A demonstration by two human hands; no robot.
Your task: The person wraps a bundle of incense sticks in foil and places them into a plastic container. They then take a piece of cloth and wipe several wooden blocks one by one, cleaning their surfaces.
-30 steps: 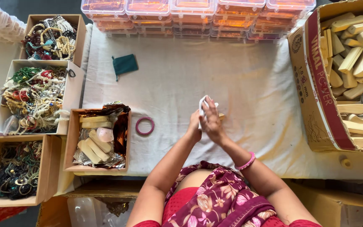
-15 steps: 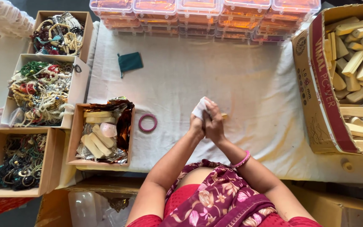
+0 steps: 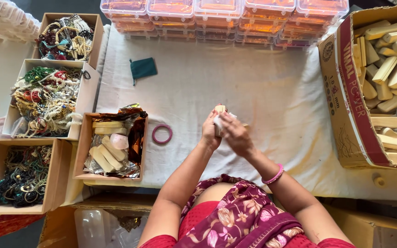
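- We saw the left hand (image 3: 211, 133) and the right hand (image 3: 235, 135) raised together over the middle of the worktop (image 3: 263, 92), which was covered with a white cloth.
- Between them was a small pale wooden block (image 3: 219, 109), its top end poking out above the fingers, with a bit of white cloth or paper (image 3: 217, 121) pressed against it.
- The left fingers were curled closed around the block; the right fingers were closed over the white piece, though we could not tell for sure how much of the block they also gripped, as the hands overlapped.
- A pink bangle sat on the right wrist (image 3: 273, 176).
- A pink ring (image 3: 162, 134) lay flat on the cloth, left of the hands and apart from them.
- Just beside the ring stood an open box of wooden pieces (image 3: 109, 149) lined with shiny foil.
- Further left were three boxes of beaded jewellery (image 3: 47, 98).
- A small dark green pouch (image 3: 143, 68) lay toward the far side of the worktop.
- Clear plastic cases (image 3: 221, 18) lined the far edge.
- A large carton of pale wooden blocks (image 3: 387, 82) stood at the right, well apart from the hands.
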